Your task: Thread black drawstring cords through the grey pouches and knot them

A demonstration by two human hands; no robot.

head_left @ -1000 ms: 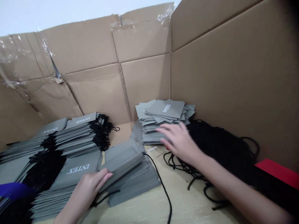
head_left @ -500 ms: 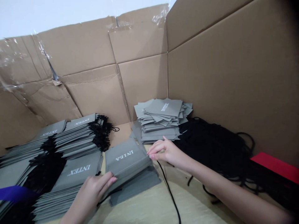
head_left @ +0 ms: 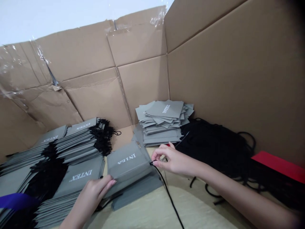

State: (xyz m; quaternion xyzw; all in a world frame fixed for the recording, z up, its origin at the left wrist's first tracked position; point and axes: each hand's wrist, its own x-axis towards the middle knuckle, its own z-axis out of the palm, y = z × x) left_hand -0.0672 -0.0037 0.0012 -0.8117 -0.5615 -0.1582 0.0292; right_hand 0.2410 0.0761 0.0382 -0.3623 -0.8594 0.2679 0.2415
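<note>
A grey folded paper bag (head_left: 127, 163) printed INTEX lies on a small pile in front of me. My left hand (head_left: 94, 192) grips its near edge, fingers pressed on it. My right hand (head_left: 172, 160) pinches the end of a black cord (head_left: 168, 190) at the bag's right edge; the cord trails down over the tabletop toward me. Behind my right hand stands a loose stack of grey bags (head_left: 163, 122), and to its right lies a heap of black cords (head_left: 214, 148).
Rows of grey bags with black cord handles (head_left: 76, 141) fill the left side. Brown cardboard walls (head_left: 214, 79) close in the back and right. A red sheet (head_left: 278, 163) lies at the right edge, and something blue (head_left: 14, 200) at the lower left.
My right hand came back from the rear stack to the bag's right edge and now pinches the cord end. The left hand stayed on the bag, which now shows its print.
</note>
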